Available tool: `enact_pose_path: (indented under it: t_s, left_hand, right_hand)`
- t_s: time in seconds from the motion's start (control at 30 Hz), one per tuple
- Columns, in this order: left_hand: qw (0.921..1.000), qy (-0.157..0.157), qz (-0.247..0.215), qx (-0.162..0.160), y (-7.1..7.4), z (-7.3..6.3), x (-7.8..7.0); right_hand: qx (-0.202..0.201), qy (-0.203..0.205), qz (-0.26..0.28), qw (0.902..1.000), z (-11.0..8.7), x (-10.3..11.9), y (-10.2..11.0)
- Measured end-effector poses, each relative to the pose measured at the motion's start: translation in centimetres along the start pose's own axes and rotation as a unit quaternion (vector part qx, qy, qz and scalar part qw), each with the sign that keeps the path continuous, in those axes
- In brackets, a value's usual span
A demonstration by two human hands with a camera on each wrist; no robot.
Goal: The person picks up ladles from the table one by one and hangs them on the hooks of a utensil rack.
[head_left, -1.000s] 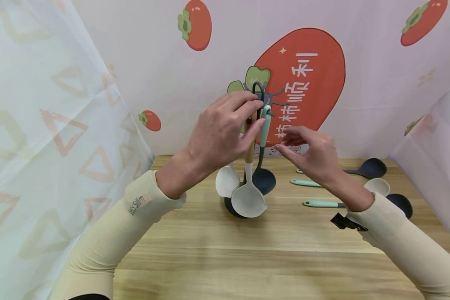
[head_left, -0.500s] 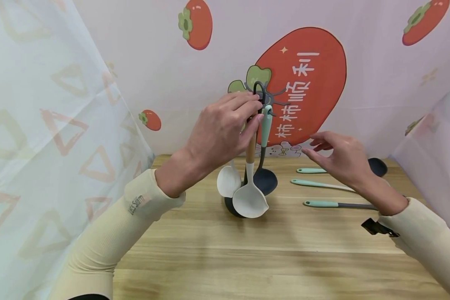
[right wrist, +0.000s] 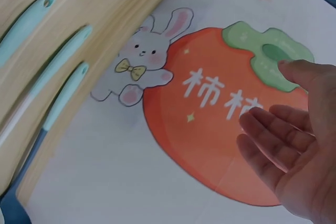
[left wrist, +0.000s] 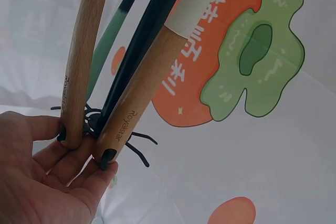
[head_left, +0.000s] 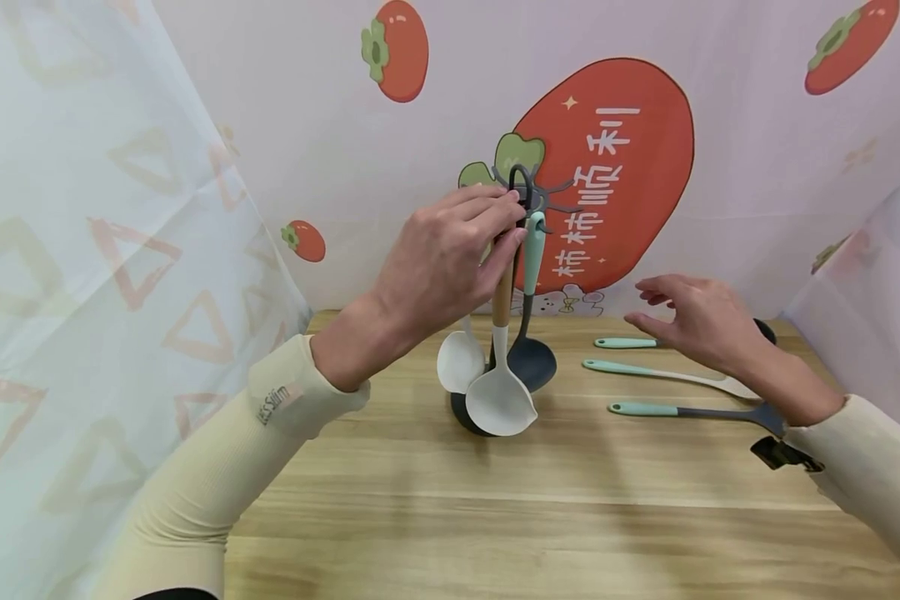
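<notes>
A black utensil stand (head_left: 520, 173) with hooks at its top bears several hanging utensils. My left hand (head_left: 442, 250) is at the stand's top; its thumb and fingers pinch the hook end of a wooden-handled ladle (head_left: 501, 400) with a white, spouted bowl. In the left wrist view, the fingertips also touch a second wooden handle (left wrist: 142, 87). On the stand's right hangs a dark ladle with a teal handle (head_left: 534, 258), apart from both hands. My right hand (head_left: 708, 321) holds nothing, fingers loosely bent, above the utensils lying on the right.
Three teal-handled utensils lie on the wooden table (head_left: 450, 533) at right: a rear one (head_left: 622, 342), a pale one (head_left: 645, 371) and a dark one (head_left: 712, 413). A white utensil head (head_left: 461, 362) hangs at the stand's left. A printed cloth (head_left: 750, 208) rises behind.
My right hand has moved right, away from the stand and the hanging teal-handled ladle, uncovering more of the utensils on the table. The left hand has stayed in place.
</notes>
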State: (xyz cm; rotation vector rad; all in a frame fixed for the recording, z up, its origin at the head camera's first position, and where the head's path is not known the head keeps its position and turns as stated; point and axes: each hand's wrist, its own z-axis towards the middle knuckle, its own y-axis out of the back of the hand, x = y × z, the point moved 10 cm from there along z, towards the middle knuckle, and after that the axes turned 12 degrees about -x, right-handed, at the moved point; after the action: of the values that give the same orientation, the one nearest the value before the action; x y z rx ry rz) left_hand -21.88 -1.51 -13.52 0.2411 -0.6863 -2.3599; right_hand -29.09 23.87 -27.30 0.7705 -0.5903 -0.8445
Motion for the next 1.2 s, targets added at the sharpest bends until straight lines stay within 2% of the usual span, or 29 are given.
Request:
enact_pose_path:
  t_s: [0.17,0.37,0.5,0.73,1.2]
  left_hand:
    - [1.0,0.002,-0.009,-0.003,0.1,0.0,0.2]
    - [0.9996,0.007,-0.026,-0.01,0.2,-0.1,0.4]
    - [0.9992,0.01,-0.035,-0.014,0.4,-0.2,0.7]
    - [0.999,0.006,-0.041,-0.018,0.4,-0.3,0.9]
    - [0.9973,-0.013,-0.064,-0.035,0.4,-0.4,1.4]
  right_hand:
    - [0.033,0.003,-0.001,0.9995,-0.5,-0.8,-0.6]
    - [0.053,0.049,-0.023,0.9971,-1.3,-1.2,-1.4]
    - [0.083,0.068,-0.024,0.9939,-2.0,-1.2,-2.2]
    - [0.128,0.066,-0.013,0.9896,-2.9,-1.3,-3.1]
    - [0.141,0.102,-0.025,0.9843,-6.0,-2.3,-5.3]
